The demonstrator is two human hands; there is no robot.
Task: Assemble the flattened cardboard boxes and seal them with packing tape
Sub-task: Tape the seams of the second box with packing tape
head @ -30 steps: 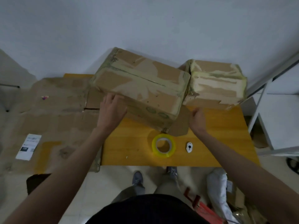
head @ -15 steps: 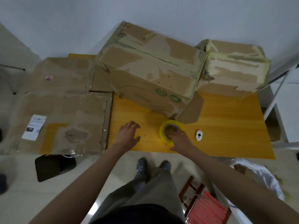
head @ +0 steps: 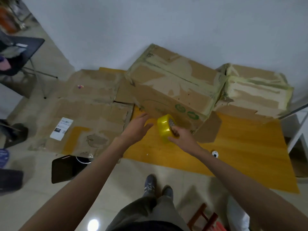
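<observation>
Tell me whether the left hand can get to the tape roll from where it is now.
Probably yes. The left hand is open and empty, just beside the yellow tape roll, which the right hand holds up above the table. Nothing sits in the gap between them.

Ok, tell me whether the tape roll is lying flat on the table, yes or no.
No, the right hand holds the yellow tape roll up on edge, lifted above the yellow table.

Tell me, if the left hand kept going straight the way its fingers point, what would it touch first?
Probably the near side of the big cardboard box just beyond the left hand, passing left of the yellow tape roll; depth is hard to judge.
</observation>
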